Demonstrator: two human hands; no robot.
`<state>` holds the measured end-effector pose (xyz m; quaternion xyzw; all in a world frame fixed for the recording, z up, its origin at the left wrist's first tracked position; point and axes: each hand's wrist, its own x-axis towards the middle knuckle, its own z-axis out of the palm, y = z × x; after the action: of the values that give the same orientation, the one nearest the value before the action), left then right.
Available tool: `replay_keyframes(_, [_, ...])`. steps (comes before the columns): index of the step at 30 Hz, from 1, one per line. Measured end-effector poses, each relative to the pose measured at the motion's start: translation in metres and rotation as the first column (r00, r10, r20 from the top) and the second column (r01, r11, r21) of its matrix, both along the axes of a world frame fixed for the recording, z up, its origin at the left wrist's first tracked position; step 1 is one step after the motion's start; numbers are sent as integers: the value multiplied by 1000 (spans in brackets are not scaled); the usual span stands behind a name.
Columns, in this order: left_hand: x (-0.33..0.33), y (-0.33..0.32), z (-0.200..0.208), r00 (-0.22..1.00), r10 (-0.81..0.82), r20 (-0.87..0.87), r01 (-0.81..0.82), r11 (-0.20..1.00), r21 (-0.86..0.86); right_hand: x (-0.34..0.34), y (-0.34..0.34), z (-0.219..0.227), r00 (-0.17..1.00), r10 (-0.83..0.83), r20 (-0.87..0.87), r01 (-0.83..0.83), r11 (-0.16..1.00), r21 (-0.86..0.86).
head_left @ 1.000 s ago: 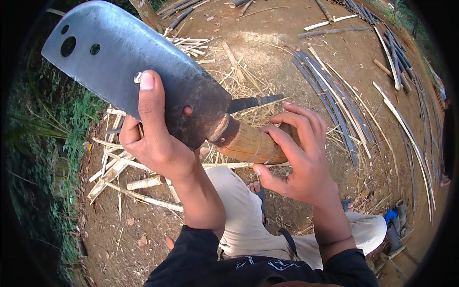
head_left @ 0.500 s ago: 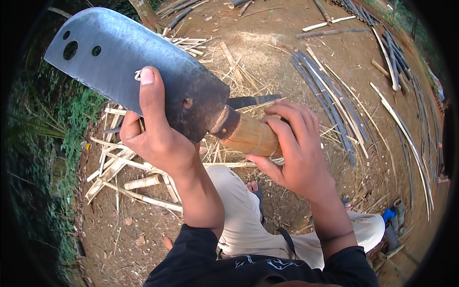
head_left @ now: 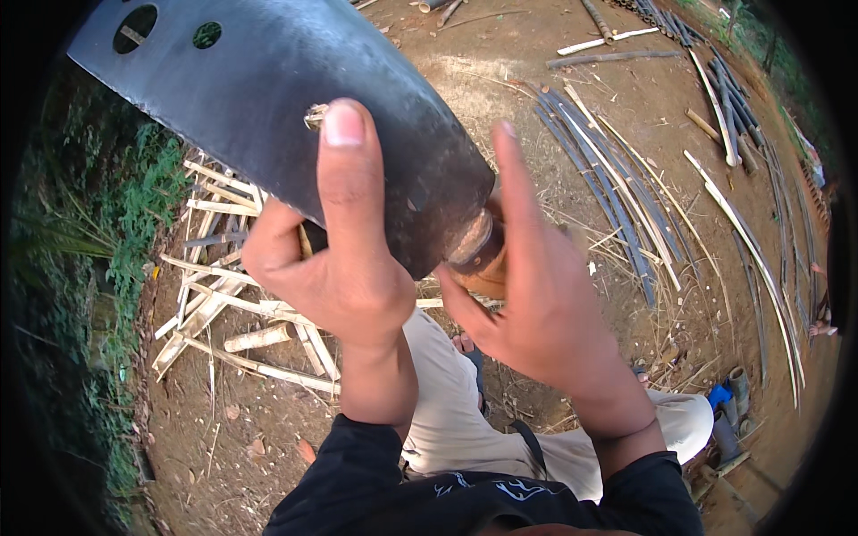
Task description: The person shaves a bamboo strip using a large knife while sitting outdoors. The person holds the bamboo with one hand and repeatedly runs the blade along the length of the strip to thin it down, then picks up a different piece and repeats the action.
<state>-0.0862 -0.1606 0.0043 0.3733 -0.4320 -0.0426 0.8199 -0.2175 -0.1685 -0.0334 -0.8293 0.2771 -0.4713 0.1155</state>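
Observation:
A broad dark cleaver [head_left: 295, 89] with round holes in its blade is held up close in front of me, slanting from the upper left down toward the middle. My left hand [head_left: 349, 259] is closed on the blade, its thumb flat on the face and its fingers behind the lower edge. A small pale scrap sits beside that thumb tip. At the neck of the wooden handle [head_left: 487, 281], my right hand [head_left: 536, 313] straddles it, thumb on one side and index finger stretched up on the other. This hand hides most of the handle; its other fingers are out of sight.
Split bamboo pieces [head_left: 259, 338] lie heaped on the ground to the left. Long dark and pale strips [head_left: 608, 188] are spread at the right, with bamboo poles [head_left: 728, 103] farther off. Green plants [head_left: 134, 214] edge the left side. My bent legs [head_left: 456, 393] are below.
The cleaver has come closer and shifted right, its far end now cut off by the picture's top. My right hand has slid up the handle toward the blade, with its index finger straightened.

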Motion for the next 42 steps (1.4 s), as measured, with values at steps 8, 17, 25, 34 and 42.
replay_keyframes(8, [4, -2, -2, 994, 82, -73, -79, 996, 43, 8, -10, -14, 996, -34, 77, 35, 999, -20])
replay_keyframes(17, [1, 3, -2, 998, 62, 12, -63, 998, 26, 1, -11, -37, 998, -32, 56, 39, 989, -141])
replay_keyframes(25, [-20, 6, 3, 1000, 0, -18, 0, 1000, -12, 21, 0, -10, 953, -183, 242, 188, 982, 2])
replay_keyframes(34, [-7, 6, -1, 989, 133, -70, -131, 991, 42, 28, 1, -24, 934, -312, 175, 321, 947, -28])
replay_keyframes(42, [-3, 1, -5, 986, -157, -59, 154, 986, -58, 11, -6, -29, 924, -234, 303, 132, 938, 321])
